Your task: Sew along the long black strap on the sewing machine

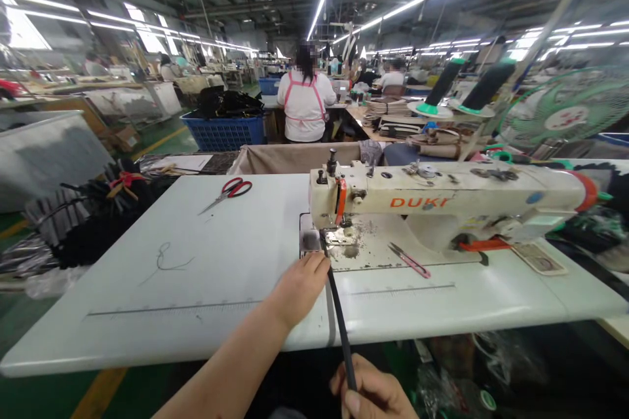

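A narrow black strap [341,317] runs from beneath the needle area of a white sewing machine [417,200] down over the table's front edge. My left hand [303,285] lies beside the needle plate, fingers together and pressed on the strap close to the presser foot. Below the table edge, my right hand [376,393] pinches the strap's lower stretch between thumb and fingers. Pink-handled thread snips [411,260] rest on the machine bed to the right. Red-handled scissors [230,192] lie partly open on the white tabletop [221,242] to the left.
Loose dark thread [167,260] lies on the tabletop's left. Black bundles [98,216] stand beyond that side. Two thread cones [445,85] and a green fan [565,114] rise behind the machine. Ahead are a blue crate [223,131] and a seated person [305,101].
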`<action>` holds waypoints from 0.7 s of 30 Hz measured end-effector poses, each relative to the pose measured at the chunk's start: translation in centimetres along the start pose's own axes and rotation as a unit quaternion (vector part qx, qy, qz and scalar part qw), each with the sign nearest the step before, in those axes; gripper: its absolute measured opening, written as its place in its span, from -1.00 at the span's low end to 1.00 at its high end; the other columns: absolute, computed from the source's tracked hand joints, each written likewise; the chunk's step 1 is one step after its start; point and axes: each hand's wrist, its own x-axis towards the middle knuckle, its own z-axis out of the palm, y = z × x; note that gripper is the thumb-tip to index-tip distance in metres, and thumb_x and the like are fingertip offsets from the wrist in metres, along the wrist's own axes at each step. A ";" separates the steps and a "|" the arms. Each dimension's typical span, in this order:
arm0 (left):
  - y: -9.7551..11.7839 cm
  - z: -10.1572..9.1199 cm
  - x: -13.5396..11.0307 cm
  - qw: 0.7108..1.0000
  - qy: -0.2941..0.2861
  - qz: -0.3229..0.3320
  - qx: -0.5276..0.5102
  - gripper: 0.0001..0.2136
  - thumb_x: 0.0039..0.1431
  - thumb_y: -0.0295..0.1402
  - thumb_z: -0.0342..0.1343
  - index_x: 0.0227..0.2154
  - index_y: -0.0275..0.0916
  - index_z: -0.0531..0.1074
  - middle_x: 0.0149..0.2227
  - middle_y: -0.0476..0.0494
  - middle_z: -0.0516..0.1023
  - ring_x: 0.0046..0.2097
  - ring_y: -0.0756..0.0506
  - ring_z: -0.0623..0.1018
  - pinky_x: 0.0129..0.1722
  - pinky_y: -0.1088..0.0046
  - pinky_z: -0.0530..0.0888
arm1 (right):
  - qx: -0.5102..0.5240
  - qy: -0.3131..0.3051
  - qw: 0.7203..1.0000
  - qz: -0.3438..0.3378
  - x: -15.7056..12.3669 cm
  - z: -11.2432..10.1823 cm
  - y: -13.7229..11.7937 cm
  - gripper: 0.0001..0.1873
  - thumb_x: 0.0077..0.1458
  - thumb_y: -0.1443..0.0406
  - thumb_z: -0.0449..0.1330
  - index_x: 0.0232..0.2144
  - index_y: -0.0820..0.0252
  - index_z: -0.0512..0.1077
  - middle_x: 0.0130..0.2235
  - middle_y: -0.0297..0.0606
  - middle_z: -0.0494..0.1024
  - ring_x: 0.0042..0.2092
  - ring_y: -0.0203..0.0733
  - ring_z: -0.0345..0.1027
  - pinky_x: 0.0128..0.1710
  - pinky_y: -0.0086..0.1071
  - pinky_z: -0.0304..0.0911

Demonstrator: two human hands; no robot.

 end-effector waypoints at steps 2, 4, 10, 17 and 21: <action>0.0 0.0 0.0 1.000 0.014 0.000 0.004 -0.82 0.45 -0.48 -0.02 0.02 -0.30 0.40 0.08 -0.29 0.54 0.20 -0.23 0.53 0.22 0.19 0.52 | -0.020 0.015 1.000 -0.019 0.2 0.1 -0.2 -0.60 0.20 -0.07 0.32 -0.40 0.10 0.64 -0.24 -0.18 0.58 -0.19 -0.07 0.46 -0.13 -0.28 0.35; 0.0 -0.1 0.0 1.000 0.020 0.007 0.002 -0.82 0.44 -0.49 0.00 0.02 -0.30 0.40 0.08 -0.30 0.54 0.18 -0.23 0.55 0.23 0.20 0.52 | -0.052 0.042 0.997 -0.022 0.4 0.2 -0.4 -0.66 0.23 -0.02 0.31 -0.35 0.08 0.64 -0.23 -0.19 0.59 -0.15 -0.05 0.47 -0.06 -0.26 0.36; 0.1 -0.4 0.1 0.999 0.031 0.013 0.004 -0.83 0.43 -0.50 0.00 -0.01 -0.30 0.42 0.05 -0.30 0.56 0.16 -0.22 0.57 0.23 0.18 0.52 | 0.022 0.084 0.995 0.047 1.3 0.7 -0.2 -0.55 0.25 -0.12 0.26 -0.19 0.11 0.62 -0.33 -0.19 0.68 -0.29 -0.10 0.49 -0.23 -0.31 0.36; 0.0 -0.2 0.1 1.000 0.021 0.006 0.005 -0.82 0.42 -0.49 -0.02 -0.01 -0.27 0.41 0.09 -0.29 0.55 0.15 -0.22 0.57 0.23 0.18 0.53 | 0.022 0.055 0.995 0.077 0.5 0.9 -0.9 -0.51 0.28 -0.11 0.23 -0.35 0.17 0.62 -0.41 -0.21 0.68 -0.35 -0.16 0.44 -0.24 -0.33 0.28; -0.1 0.0 0.0 1.000 0.019 0.018 0.013 -0.81 0.43 -0.48 -0.02 0.01 -0.29 0.41 0.07 -0.29 0.56 0.18 -0.23 0.55 0.26 0.15 0.50 | 0.035 0.051 0.995 0.082 -0.1 1.0 -0.6 -0.47 0.27 -0.14 0.22 -0.38 0.17 0.63 -0.43 -0.20 0.67 -0.34 -0.14 0.45 -0.24 -0.31 0.26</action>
